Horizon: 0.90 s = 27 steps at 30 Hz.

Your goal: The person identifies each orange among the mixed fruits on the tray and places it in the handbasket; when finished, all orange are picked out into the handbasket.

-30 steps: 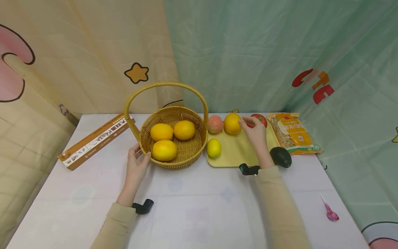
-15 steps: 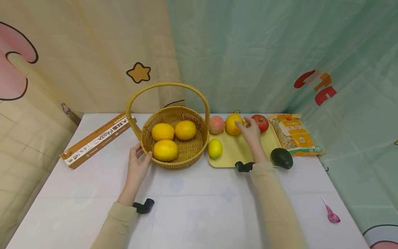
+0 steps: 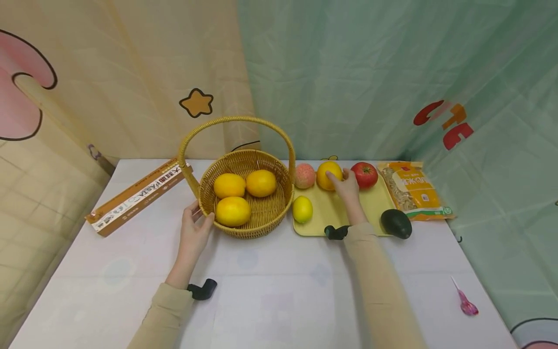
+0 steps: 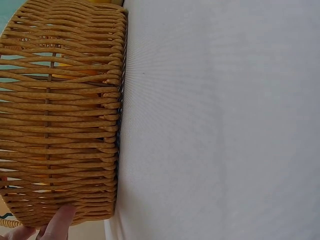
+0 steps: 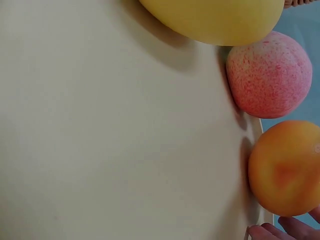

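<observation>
At the near left side of the wicker basket [image 3: 248, 233], my left hand [image 3: 194, 231] grips the rim, thumb at the front. The left wrist view has fingertips against the woven wall [image 4: 60, 115]. Three yellow oval fruits [image 3: 233, 212] lie in the basket. My right hand [image 3: 348, 188] is over the pale yellow tray [image 3: 333, 218], at the right side of an orange [image 3: 328, 175]. Its thumb and fingers are spread beside the orange, which sits at the tray's far edge. In the right wrist view, fingertips [image 5: 295, 227] show just below the orange [image 5: 287, 170].
On the tray are a peach [image 3: 304, 176], a lemon [image 3: 302, 209] and a red tomato-like fruit [image 3: 364, 175]. An avocado [image 3: 396, 223] lies by its right corner. A food packet [image 3: 414, 189], pasta box [image 3: 139, 196] and pink wrapped lollipop [image 3: 468, 305] lie on the table.
My right hand has moved left from near the red fruit to the orange, uncovering the red fruit. My left hand has kept its hold on the basket rim.
</observation>
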Each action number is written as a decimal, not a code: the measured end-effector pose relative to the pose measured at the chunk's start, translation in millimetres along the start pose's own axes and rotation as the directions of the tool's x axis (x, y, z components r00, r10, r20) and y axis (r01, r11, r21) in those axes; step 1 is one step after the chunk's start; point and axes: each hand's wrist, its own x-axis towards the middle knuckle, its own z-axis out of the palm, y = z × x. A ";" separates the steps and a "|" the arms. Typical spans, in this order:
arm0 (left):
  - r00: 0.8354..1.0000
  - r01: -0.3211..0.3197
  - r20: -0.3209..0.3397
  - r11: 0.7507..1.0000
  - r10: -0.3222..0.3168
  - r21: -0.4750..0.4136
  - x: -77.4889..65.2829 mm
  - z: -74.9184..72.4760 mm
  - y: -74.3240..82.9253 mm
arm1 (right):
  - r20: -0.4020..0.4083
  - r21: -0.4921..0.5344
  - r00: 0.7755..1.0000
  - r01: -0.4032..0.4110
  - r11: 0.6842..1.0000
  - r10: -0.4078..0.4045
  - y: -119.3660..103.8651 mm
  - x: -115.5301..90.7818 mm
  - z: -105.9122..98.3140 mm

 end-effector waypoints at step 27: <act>1.000 -0.020 -0.004 1.000 0.020 0.000 0.4 0.5 -2.9 | -0.009 -0.001 0.995 -0.102 0.995 0.102 -1.2 1.3 4.8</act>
